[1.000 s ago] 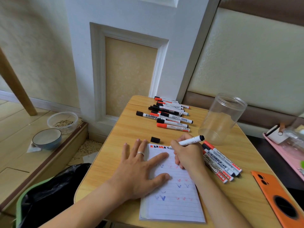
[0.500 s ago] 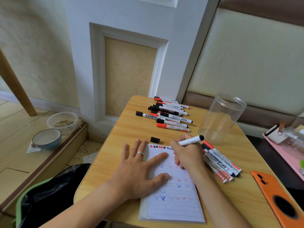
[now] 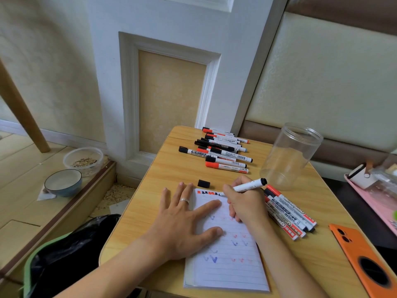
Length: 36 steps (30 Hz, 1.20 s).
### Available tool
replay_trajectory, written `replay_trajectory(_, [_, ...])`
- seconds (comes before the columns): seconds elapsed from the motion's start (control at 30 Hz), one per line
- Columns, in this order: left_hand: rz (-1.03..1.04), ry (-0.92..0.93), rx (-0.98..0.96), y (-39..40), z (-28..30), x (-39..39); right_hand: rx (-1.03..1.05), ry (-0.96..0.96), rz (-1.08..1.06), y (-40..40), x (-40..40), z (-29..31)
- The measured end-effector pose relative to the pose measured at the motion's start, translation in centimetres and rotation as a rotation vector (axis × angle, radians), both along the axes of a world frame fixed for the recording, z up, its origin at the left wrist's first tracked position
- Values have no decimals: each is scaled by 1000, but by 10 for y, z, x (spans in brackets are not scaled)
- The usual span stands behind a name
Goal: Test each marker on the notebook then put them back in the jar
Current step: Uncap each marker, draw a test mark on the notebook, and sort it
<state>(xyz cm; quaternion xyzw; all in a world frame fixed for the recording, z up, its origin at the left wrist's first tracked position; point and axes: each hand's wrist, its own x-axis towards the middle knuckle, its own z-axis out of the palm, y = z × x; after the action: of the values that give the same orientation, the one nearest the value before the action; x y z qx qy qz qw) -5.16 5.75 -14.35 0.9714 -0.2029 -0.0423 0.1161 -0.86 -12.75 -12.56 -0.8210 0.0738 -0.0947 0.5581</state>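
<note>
A lined notebook with blue and red test marks lies open on the wooden table. My left hand rests flat on its left side, fingers spread. My right hand grips a white marker with its tip at the top of the page. The marker's black cap lies just beyond the notebook. Several capped markers lie in a pile at the far edge. Another bunch of markers lies right of my right hand. The clear jar stands empty at the right.
An orange phone case lies at the table's near right. A pink tray with items sits further right. On the floor at left stand a blue bowl, a plastic container and a bin with a black bag.
Nothing has clearly moved; my right hand stays at the top of the page with the marker, and my left hand stays flat on the notebook.
</note>
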Motion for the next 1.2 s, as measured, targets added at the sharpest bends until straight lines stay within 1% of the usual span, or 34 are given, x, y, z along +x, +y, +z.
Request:
replay_trajectory(0.1, [6, -11, -74, 2, 1, 0, -4, -2, 13, 0, 0, -1])
replay_trajectory(0.2, [60, -45, -258, 3, 3, 4, 35, -16, 10, -1, 0, -3])
replay_trajectory(0.27, [130, -154, -409, 2, 4, 13, 82, -38, 6, -2, -1, -4])
replay_trajectory(0.37, [208, -303, -494, 0, 5, 34, 115, -59, 15, -3, -2, -5])
replay_trajectory(0.47, [246, -323, -447, -4, 4, 53, 134, -82, 48, -4, -4, -5])
replay_trajectory(0.57, [248, -289, -344, -8, 0, 66, 146, -101, 82, -5, -4, -6])
replay_trajectory(0.63, [245, -268, -309, -10, 0, 70, 164, -119, 94, -6, -3, -7])
replay_trajectory(0.73, [253, -285, -349, -12, 1, 70, 193, -142, 127, -7, -3, -6])
replay_trajectory(0.9, [227, -317, -538, -13, 4, 66, 253, -167, 173, -8, -5, -3])
replay_trajectory(1.2, [125, -406, -487, -12, 5, 62, 296, -186, 230, -9, -3, -4])
